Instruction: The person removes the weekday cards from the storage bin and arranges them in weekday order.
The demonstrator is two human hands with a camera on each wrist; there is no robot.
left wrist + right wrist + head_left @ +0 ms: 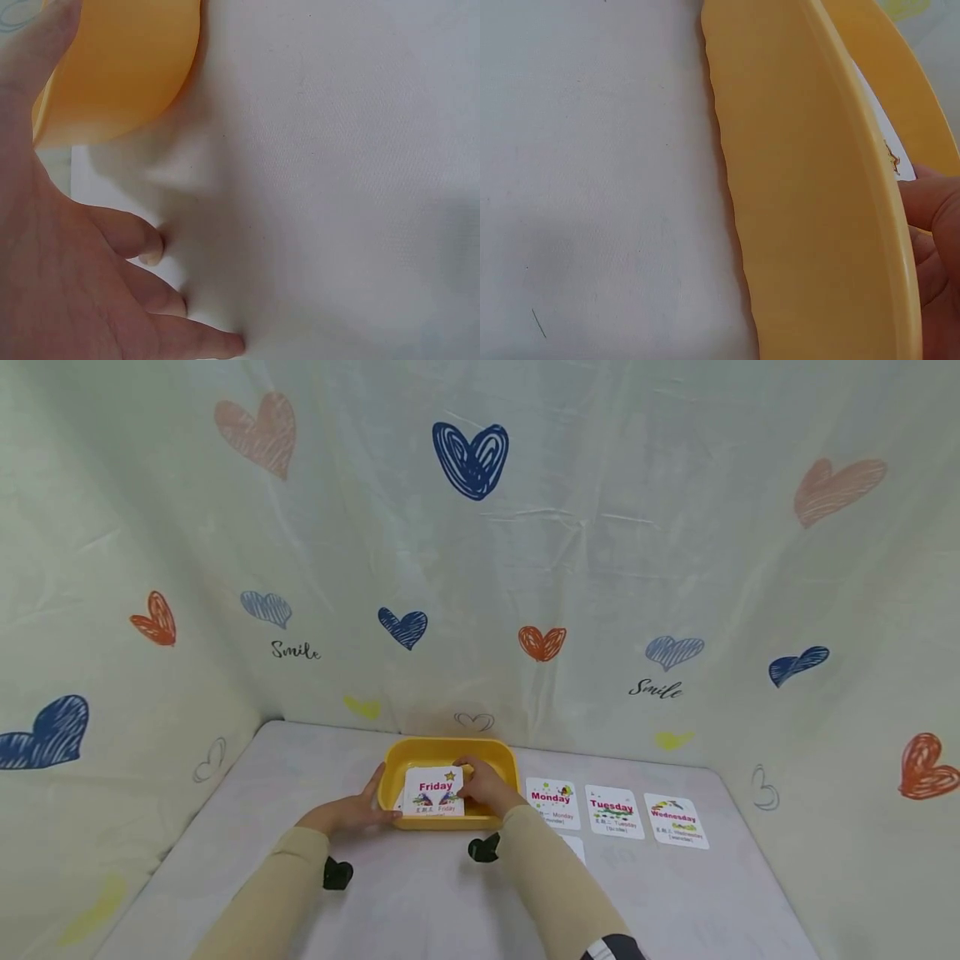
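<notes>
A yellow plastic tray (450, 744) stands at the back of the table, with a white card marked Friday (434, 792) inside it. My right hand (486, 783) reaches over the tray's front rim and pinches the card's right edge between thumb and fingers. In the right wrist view the tray's wall (802, 187) hides much of that hand; the thumb (930, 202) shows at the card's edge. My left hand (352, 812) rests against the tray's left end, its fingers spread. The left wrist view has one digit along the tray's rim and the other fingertips (154, 244) at the tabletop.
Right of the tray lie cards marked Monday (552, 802), Tuesday (614, 812) and Wednesday (676, 821) in a row. Another white card (575, 847) below Monday is mostly hidden by the right sleeve (551, 868). A curtain with printed hearts (471, 460) hangs behind the table.
</notes>
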